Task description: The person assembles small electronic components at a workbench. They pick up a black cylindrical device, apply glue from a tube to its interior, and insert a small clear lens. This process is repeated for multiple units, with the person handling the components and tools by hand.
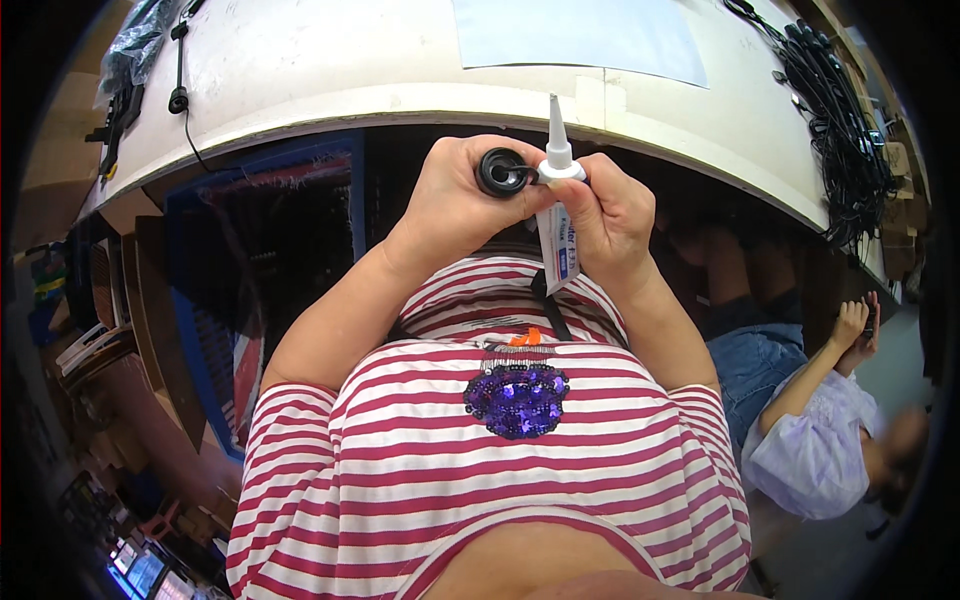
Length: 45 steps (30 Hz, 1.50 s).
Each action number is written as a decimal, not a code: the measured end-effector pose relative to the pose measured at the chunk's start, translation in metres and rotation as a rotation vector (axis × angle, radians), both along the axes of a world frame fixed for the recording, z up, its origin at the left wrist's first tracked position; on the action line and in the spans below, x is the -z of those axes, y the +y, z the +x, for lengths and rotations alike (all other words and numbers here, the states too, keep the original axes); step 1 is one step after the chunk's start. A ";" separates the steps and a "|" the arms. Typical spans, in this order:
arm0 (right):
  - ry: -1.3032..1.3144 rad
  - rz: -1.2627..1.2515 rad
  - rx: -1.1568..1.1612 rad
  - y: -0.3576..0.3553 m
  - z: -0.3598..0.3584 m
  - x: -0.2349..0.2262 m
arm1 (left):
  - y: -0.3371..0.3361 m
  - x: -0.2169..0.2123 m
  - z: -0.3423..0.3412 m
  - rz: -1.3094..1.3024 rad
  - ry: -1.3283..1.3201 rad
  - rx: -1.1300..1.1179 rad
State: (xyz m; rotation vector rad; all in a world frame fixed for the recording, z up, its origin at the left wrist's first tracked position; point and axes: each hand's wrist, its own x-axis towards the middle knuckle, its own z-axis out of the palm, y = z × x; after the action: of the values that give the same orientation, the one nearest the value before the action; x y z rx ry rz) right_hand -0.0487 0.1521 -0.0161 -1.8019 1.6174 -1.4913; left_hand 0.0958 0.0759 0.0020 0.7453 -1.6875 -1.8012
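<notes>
My left hand (447, 195) is closed around a black round part (501, 172) whose hollow, ringed end faces up. In my right hand (614, 215) is a white glue tube (556, 252) with blue print, pinched near its neck. Its pale tapered nozzle (557, 128) points up and away from me, with no cap on its tip. The nozzle's base sits right beside the black part, and the two hands nearly meet. Both are held in front of my striped shirt, just off the table's near edge. The rest of the black part is hidden by my fingers.
A white table (330, 60) lies ahead, bearing a pale sheet (580, 35). Bundled black cables (830, 130) lie at its right end; a black rod-like part (179, 70) is at the left. Below left stands a blue crate (205, 350). A co-worker (815, 440) sits at the right.
</notes>
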 end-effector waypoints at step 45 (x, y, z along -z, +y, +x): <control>-1.506 0.781 -0.772 0.020 -0.035 -0.047 | -0.021 0.008 0.027 -0.122 0.044 0.140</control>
State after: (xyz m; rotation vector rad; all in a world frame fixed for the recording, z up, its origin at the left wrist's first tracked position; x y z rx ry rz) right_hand -0.0842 0.1721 0.0312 -0.3689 0.4347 -1.0100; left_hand 0.1230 0.0546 -0.0063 0.5432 -1.8413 -1.7749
